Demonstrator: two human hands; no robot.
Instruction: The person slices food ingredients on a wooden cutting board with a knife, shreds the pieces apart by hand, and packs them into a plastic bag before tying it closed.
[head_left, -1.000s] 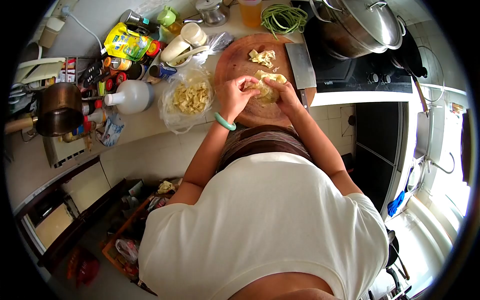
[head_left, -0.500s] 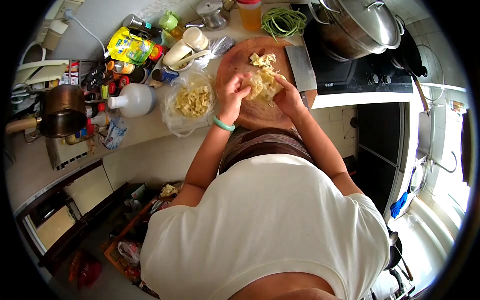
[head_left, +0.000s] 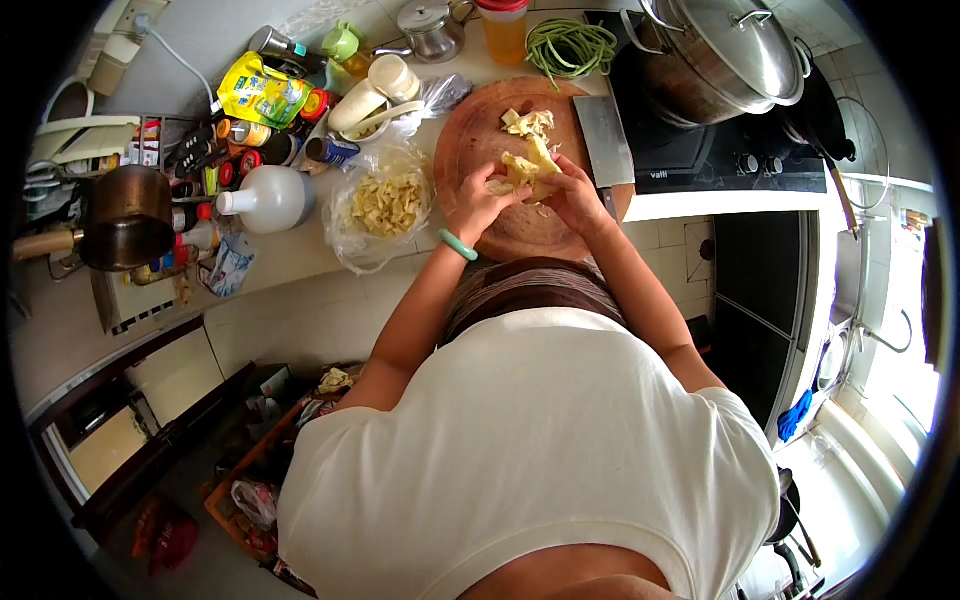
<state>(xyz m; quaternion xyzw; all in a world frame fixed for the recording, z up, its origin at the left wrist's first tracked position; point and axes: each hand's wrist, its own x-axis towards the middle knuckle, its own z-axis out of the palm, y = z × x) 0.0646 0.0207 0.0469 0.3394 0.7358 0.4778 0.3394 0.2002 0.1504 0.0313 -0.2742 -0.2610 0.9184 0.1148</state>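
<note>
My left hand [head_left: 482, 208], with a green bangle at its wrist, and my right hand [head_left: 575, 198] meet over the round wooden chopping board [head_left: 470, 130]. Between the fingers of both is a pale yellow, wrinkled food piece [head_left: 518, 170]; its exact kind is not clear. More of the same pale yellow food [head_left: 530, 124] lies on the board beyond my hands. A cleaver [head_left: 604, 140] rests along the board's right side. To the left, a clear plastic bag [head_left: 345, 245] stands open with many yellow pieces [head_left: 385, 205] inside.
Green long beans [head_left: 570, 48] lie behind the board, near a red-lidded container [head_left: 503, 30] and a metal kettle [head_left: 432, 30]. A large steel pot [head_left: 700, 70] stands on the black stove [head_left: 690, 175] at right. A white jug [head_left: 270, 200] and several bottles crowd the left counter.
My two hands have come closer together, and my left hand has turned inward. The food between them is more bunched up and covered by fingers. The clear bag stays put.
</note>
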